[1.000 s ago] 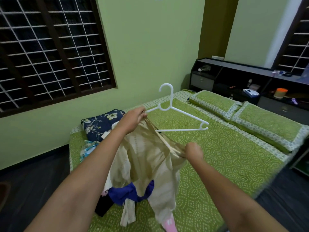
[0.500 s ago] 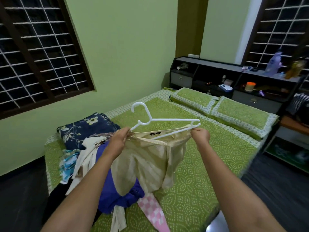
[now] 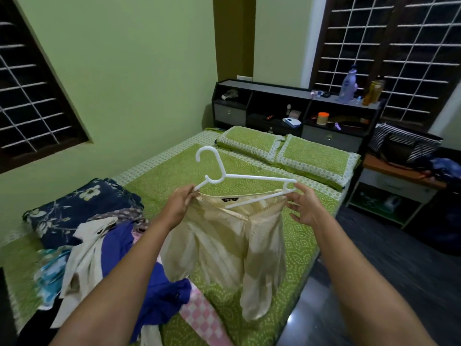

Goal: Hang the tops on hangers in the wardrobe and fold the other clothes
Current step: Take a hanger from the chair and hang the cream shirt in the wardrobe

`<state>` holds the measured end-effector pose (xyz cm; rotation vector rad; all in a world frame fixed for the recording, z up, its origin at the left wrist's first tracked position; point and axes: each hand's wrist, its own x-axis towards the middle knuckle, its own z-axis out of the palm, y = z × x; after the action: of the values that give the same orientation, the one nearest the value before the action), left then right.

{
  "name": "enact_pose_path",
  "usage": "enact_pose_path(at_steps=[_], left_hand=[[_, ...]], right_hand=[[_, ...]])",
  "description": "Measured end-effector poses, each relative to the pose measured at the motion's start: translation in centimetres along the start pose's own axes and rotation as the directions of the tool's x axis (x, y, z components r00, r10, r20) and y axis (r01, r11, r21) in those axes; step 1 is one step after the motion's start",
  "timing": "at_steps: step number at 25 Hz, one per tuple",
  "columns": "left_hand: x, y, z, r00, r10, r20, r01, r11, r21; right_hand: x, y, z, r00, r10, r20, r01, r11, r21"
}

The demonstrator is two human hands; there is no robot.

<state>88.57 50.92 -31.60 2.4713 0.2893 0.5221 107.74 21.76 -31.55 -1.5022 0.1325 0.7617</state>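
Note:
A cream satin top (image 3: 224,243) hangs in the air over the bed, its neckline with a black label facing me. A white plastic hanger (image 3: 247,179) lies across the neckline, hook tilted up to the left. My left hand (image 3: 180,204) grips the left shoulder of the top together with the hanger's left arm. My right hand (image 3: 305,206) pinches the hanger's right end and the top's right shoulder, its lower fingers spread. A heap of other clothes (image 3: 104,258), blue, cream, pink checked and floral, lies on the bed at the left.
The bed (image 3: 174,171) has a green patterned cover and two green pillows (image 3: 287,151) at its head. A dark headboard shelf (image 3: 294,108) holds bottles and small items. A bedside table with a striped bag (image 3: 404,143) stands at the right. Dark floor runs along the bed's right side.
The hanger has swung level across the top's neckline. My right hand moved up from the fabric to the hanger's right end. My view has turned to the right.

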Motion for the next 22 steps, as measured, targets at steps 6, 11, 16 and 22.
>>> enact_pose_path(at_steps=[6,11,16,22], left_hand=[[5.1,3.9,4.9,0.998,0.063,-0.007,-0.063,0.998,0.025],[9.1,6.7,10.3,0.996,0.076,-0.042,-0.074,0.996,0.059],[13.6,10.6,16.0,0.99,0.134,-0.032,-0.131,0.987,0.096],[18.1,17.7,23.1,0.948,0.312,0.067,-0.318,0.938,0.138]], right_hand=[[1.1,-1.5,-5.1,0.995,-0.019,-0.097,0.009,0.994,-0.105],[2.8,-3.8,-12.2,0.974,-0.144,-0.175,0.111,0.977,-0.183],[4.4,-5.3,-19.1,0.895,-0.371,-0.247,0.148,0.77,-0.62],[5.8,-7.7,-27.6,0.726,-0.578,-0.374,0.042,0.579,-0.814]])
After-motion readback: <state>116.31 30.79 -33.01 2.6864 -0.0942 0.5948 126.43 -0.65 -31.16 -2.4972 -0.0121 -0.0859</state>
